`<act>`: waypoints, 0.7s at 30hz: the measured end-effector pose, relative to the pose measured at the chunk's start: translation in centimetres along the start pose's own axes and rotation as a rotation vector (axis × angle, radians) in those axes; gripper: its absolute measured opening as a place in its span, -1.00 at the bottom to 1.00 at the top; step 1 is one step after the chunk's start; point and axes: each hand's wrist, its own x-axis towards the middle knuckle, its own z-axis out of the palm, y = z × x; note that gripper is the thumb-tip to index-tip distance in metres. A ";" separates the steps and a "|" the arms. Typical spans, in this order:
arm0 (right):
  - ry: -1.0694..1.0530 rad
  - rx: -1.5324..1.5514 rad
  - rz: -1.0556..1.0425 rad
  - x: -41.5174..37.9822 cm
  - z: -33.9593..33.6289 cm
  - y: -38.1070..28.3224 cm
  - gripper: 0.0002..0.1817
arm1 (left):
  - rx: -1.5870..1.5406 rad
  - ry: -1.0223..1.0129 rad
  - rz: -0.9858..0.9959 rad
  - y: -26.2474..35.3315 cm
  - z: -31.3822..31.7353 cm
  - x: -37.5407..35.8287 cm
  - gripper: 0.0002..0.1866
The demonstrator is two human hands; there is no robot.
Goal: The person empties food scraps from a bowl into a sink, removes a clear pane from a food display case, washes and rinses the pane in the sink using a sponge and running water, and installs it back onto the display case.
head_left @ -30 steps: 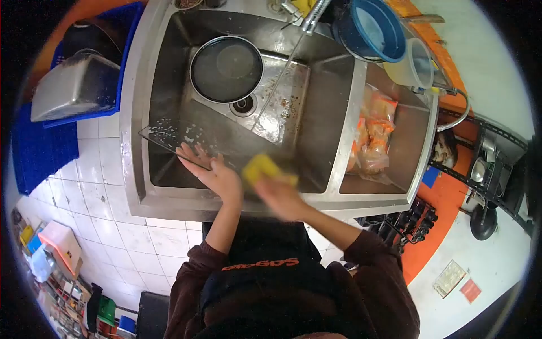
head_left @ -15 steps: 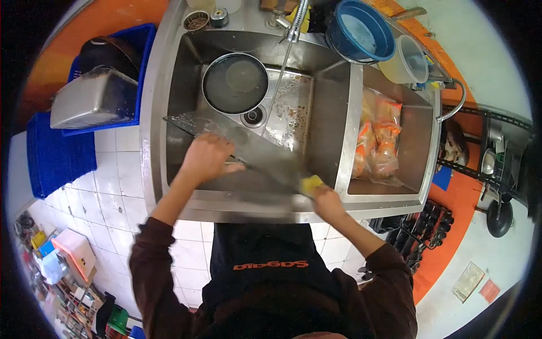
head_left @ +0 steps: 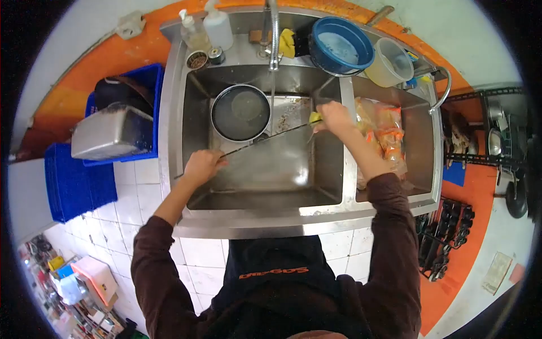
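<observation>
My left hand (head_left: 203,167) is closed around the near-left part of a thin flat sheet (head_left: 257,142), which I see almost edge-on as a dark line across the sink. In my right hand (head_left: 336,118) is a yellow sponge (head_left: 315,117), pressed at the sheet's far right end and partly covered by my fingers. Behind the sheet, a round dark pan (head_left: 241,110) holding cloudy water stands in the left part of the steel sink (head_left: 259,200). A thin stream falls from the faucet (head_left: 274,53) just right of the pan.
Plastic-wrapped packages (head_left: 389,135) lie in the right basin. A blue bucket (head_left: 342,48) of sudsy water and a clear tub (head_left: 392,62) stand on the back ledge, with pump bottles (head_left: 218,28) at its left. Blue crates (head_left: 79,181) are left of the sink.
My right hand has carried the sponge away from me to the sheet's far right end. The sheet has turned from showing its face to nearly edge-on. The head view has shifted.
</observation>
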 end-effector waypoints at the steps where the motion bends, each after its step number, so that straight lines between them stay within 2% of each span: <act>1: 0.012 0.008 0.015 -0.1 0.1 -0.1 -0.50 | -0.016 0.009 -0.011 -0.1 -0.1 0.0 -0.69; 4: 0.501 0.461 0.445 -2.0 3.5 -1.8 -0.42 | -0.033 -0.007 -0.037 -1.1 -0.5 0.9 -0.69; 5: 0.600 0.609 0.628 -2.6 5.0 -2.9 -0.45 | -0.042 -0.032 -0.061 -1.3 -0.6 1.5 -0.67; 6: 0.770 0.856 0.731 -2.8 6.8 -4.3 -0.48 | -0.035 -0.031 -0.051 -1.2 -0.9 2.2 -0.67; 7: 0.869 1.012 0.791 -2.4 9.1 -5.9 -0.46 | 0.019 -0.115 -0.080 -0.9 -1.3 3.0 -0.66; 8: 0.765 1.169 0.946 -1.4 10.2 -8.0 -0.45 | 0.077 -0.199 -0.109 -0.5 -1.5 3.7 -0.64; 9: 0.593 1.389 0.962 -1.3 8.7 -10.4 -0.52 | 0.088 -0.202 -0.096 -0.3 -1.3 4.2 -0.64; 10: 0.925 1.465 0.798 0.0 9.5 -13.3 -0.51 | 0.087 -0.169 -0.103 0.0 -0.7 4.6 -0.63; 11: 1.113 1.478 0.748 2.5 11.0 -15.9 -0.55 | 0.084 -0.136 -0.111 0.2 -0.3 5.0 -0.61; 13: 1.271 1.619 0.551 4.3 11.2 -20.0 -0.61 | 0.105 -0.120 -0.111 0.1 -0.2 5.5 -0.62; 15: 1.230 1.759 0.417 3.1 11.1 -21.3 -0.61 | 0.119 -0.119 -0.122 0.1 -0.3 5.2 -0.63; 17: 1.013 0.724 0.204 1.9 11.4 -18.9 -0.55 | 0.055 -0.202 -0.060 -0.3 -0.9 5.3 -0.67; 18: 0.858 0.762 0.193 1.7 12.1 -17.3 -0.47 | 0.058 -0.202 -0.068 -0.8 -0.7 5.1 -0.67; 20: 0.992 0.759 0.259 0.9 10.5 -14.7 -0.47 | 0.043 -0.230 -0.096 -1.7 0.0 4.4 -0.73; 21: 0.993 0.767 0.258 0.8 9.8 -13.9 -0.47 | 0.049 -0.232 -0.100 -1.7 -0.4 4.0 -0.73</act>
